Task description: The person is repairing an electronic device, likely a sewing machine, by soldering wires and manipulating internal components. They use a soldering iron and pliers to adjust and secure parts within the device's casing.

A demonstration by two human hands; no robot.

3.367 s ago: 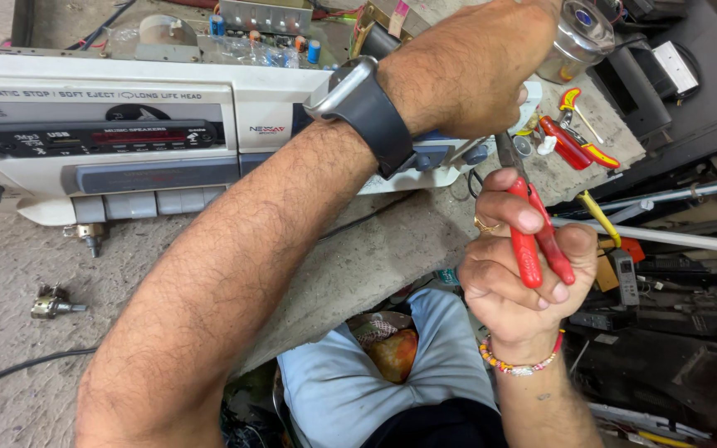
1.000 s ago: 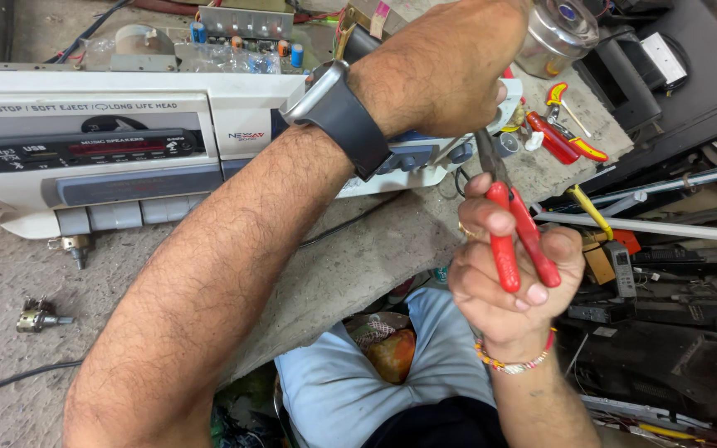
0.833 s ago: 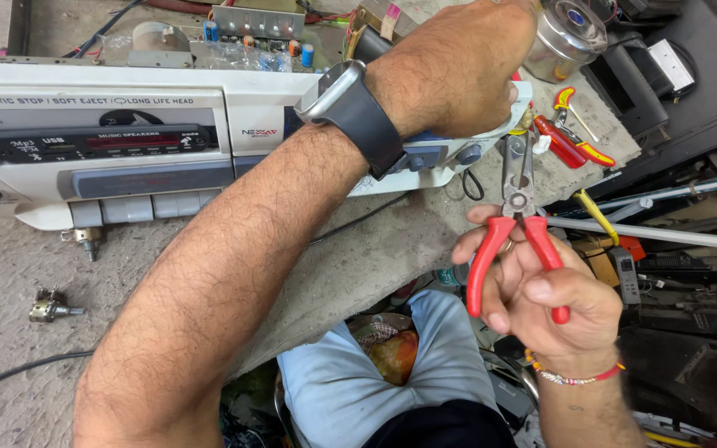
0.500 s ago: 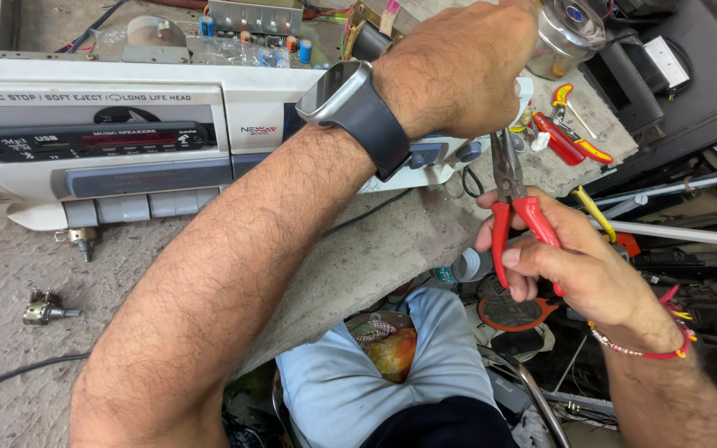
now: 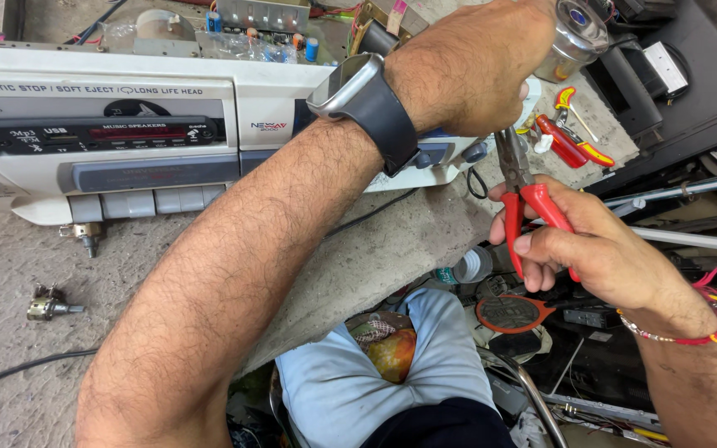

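Gripping the red-handled pliers (image 5: 529,203) in your right hand (image 5: 599,253), you have your fingers wrapped around both handles, and the metal nose points up toward the right end of the cassette player (image 5: 151,141). The tip sits just under that end, close to the blue knob there; whether it touches anything you cannot tell from this angle.

Your left hand (image 5: 466,70) reaches across the player and is curled over its far right corner, holding the casing; what lies under the palm is hidden. A dark smartwatch (image 5: 367,104) sits on that wrist. A red thread band (image 5: 690,323) circles your right wrist.

The player lies on the grey concrete bench (image 5: 392,249), front face toward you, with a circuit board (image 5: 263,21) behind it. A small loose metal part (image 5: 47,304) rests on the bench at the left, well apart from both hands. Another red and yellow tool (image 5: 570,137) lies beside the player's right end, and a shiny metal cylinder (image 5: 570,33) stands just beyond your left hand.
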